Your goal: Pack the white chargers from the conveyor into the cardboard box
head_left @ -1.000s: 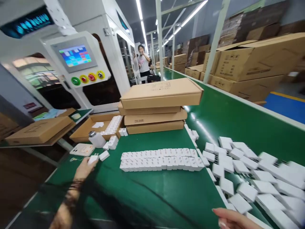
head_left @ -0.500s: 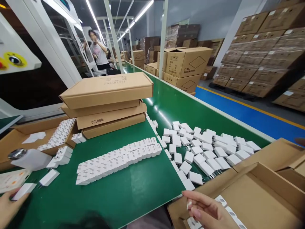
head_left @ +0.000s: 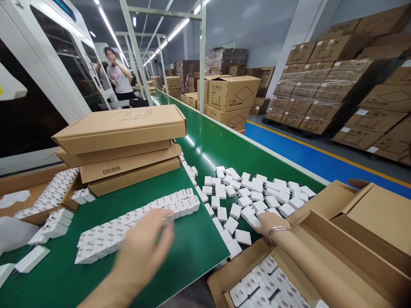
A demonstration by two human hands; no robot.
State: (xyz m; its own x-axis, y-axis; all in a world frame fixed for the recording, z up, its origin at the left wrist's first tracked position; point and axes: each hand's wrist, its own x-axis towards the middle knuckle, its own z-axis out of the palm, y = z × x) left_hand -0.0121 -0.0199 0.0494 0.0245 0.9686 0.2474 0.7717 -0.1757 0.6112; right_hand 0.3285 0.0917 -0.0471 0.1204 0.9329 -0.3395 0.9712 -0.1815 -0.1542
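Observation:
My left hand (head_left: 146, 248), smeared by motion, reaches over the double row of white plug chargers (head_left: 105, 231) on the green table. Its thumb stands apart from the fingers, with nothing visible between them; the fingertips are beside the row's right part. My right hand (head_left: 268, 223), with a bracelet at the wrist, is at the near edge of a loose pile of chargers (head_left: 245, 201). Its fingers are closed on a white plug charger (head_left: 254, 221); part of the grip is hidden. Below that forearm, an open carton (head_left: 221, 273) holds chargers in rows with their ends up.
Stacked flat cartons (head_left: 128, 128) stand behind the row. At left are another open carton (head_left: 73, 194) of chargers and several loose ones. A green conveyor (head_left: 224, 145) runs away past the table's right edge. A person (head_left: 120, 79) stands beyond the machine.
My left hand has left a charger at the far left and come over to the double row. My right hand has moved from the open carton to the pile. The view has turned right.

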